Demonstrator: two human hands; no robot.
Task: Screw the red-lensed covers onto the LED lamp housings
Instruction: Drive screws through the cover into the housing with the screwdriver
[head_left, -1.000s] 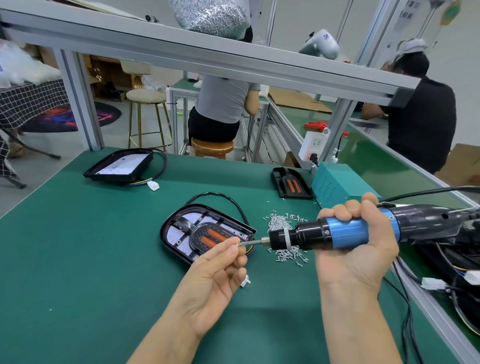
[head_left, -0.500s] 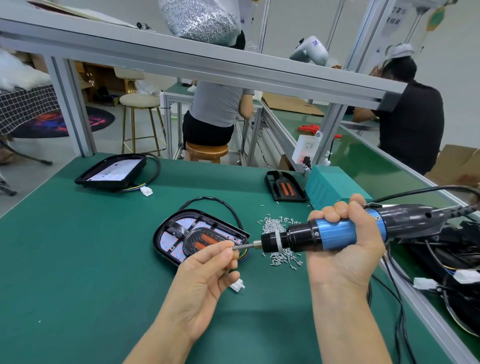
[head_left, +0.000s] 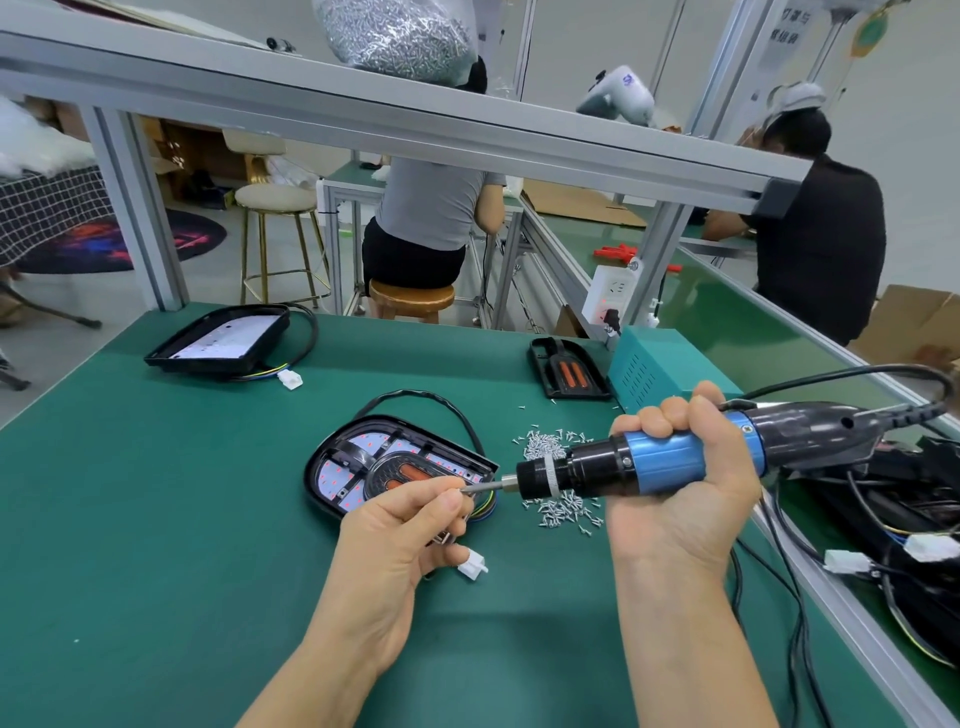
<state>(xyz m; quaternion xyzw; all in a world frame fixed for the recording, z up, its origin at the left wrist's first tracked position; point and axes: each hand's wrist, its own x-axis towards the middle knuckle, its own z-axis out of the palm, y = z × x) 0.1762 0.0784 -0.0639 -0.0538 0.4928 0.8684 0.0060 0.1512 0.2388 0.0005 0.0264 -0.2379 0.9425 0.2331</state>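
A: Anything changed?
B: Little. Left hand (head_left: 400, 540) still pinches a small screw at the bit of the blue-and-black electric screwdriver (head_left: 670, 460), clenched in right hand (head_left: 680, 499).
A: Lamp?
B: Black housing with red-lensed cover (head_left: 397, 470) lies behind, unfastened.

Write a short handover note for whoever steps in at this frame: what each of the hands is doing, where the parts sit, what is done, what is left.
Right hand grips the blue electric screwdriver, held level above the mat.
Left hand pinches at the bit tip, apparently seating a screw; spare screws show under its fingers.
Lamp housing with a red-lensed cover laid in it lies below the bit.
Screw pile is beside it; a second cover and an open housing wait farther back.
Done: cover placed. Left: drive its screws, then the second lamp.
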